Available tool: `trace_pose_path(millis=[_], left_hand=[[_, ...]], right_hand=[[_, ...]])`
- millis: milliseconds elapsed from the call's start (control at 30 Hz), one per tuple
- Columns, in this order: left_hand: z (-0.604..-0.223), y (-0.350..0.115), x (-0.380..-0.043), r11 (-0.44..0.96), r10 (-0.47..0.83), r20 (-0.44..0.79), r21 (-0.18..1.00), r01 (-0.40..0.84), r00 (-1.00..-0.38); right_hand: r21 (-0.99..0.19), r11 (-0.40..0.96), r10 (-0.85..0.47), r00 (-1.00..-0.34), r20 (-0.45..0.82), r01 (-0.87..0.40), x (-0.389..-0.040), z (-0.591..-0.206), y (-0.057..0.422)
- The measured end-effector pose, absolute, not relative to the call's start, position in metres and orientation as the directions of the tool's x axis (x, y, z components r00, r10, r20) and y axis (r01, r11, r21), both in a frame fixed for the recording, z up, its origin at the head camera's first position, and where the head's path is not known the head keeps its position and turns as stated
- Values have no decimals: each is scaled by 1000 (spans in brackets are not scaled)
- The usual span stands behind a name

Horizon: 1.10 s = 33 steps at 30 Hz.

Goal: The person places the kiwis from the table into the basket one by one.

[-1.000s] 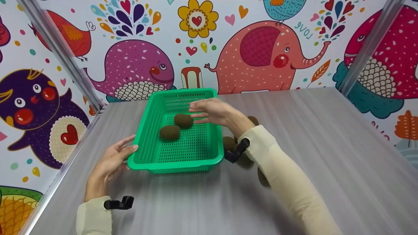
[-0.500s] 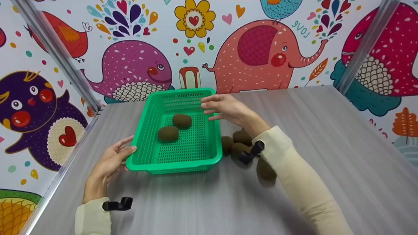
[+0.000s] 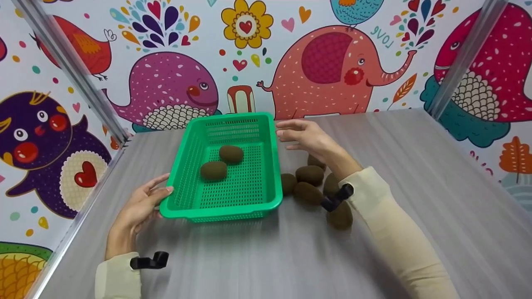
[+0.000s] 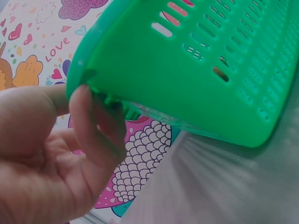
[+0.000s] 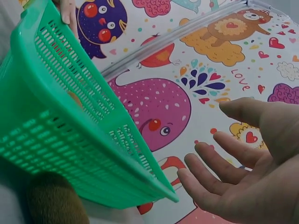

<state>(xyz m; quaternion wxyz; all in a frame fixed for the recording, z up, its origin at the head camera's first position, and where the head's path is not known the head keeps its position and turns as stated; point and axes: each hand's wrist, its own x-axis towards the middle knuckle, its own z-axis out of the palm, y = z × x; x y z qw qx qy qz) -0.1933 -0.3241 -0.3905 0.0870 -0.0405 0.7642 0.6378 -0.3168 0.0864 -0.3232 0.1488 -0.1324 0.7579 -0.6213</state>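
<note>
A green plastic basket (image 3: 232,211) with slotted walls stands on the table, two brown kiwifruits (image 3: 213,170) lying on its floor. My left hand (image 3: 139,207) grips the basket's near left rim, thumb on top; in the left wrist view the fingers (image 4: 86,116) curl under that rim. Just outside the basket's right rim hovers my right hand (image 3: 309,139), holding nothing. Its fingers (image 5: 217,163) are spread and relaxed in the right wrist view. Below it on the table, against and beside the basket's right wall, several more kiwifruits (image 3: 308,193) lie in a cluster, some partly hidden by the right wrist.
The grey wood-grain table (image 3: 232,257) meets a wall with printed cartoon animals (image 3: 328,74) behind the basket. Metal frame posts (image 3: 467,62) rise at the corners. A black wrist mount (image 3: 337,197) on the right sleeve overlaps the kiwifruits in the head view.
My right hand has moved right, from over the basket to outside its right rim, uncovering more of the kiwifruits on the table. The left hand keeps its grip; both kiwifruits in the basket stay put.
</note>
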Motion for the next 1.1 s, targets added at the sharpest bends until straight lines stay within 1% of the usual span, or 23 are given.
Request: trace_pose_path(millis=[167, 333, 467, 700, 1100], left_hand=[[-392, -323, -193, 188, 46, -174, 969, -162, -984], [-392, -323, -192, 182, 41, -178, 969, -168, -983], [-392, -323, -192, 183, 37, -187, 967, -178, -982], [-391, -324, -193, 182, 43, -187, 967, -176, -981], [-391, -323, -193, 197, 43, -181, 966, -170, -983]], right_hand=[[-985, 169, -329, -944, -34, -24, -319, -330, 99], [-985, 168, -305, -952, -22, -31, -320, -339, 112], [-985, 174, -275, -961, -32, -17, -320, -348, 122], [-990, 142, -212, -976, -46, 16, -326, -364, 137], [-980, 186, -111, -989, -99, 77, -333, -379, 155]])
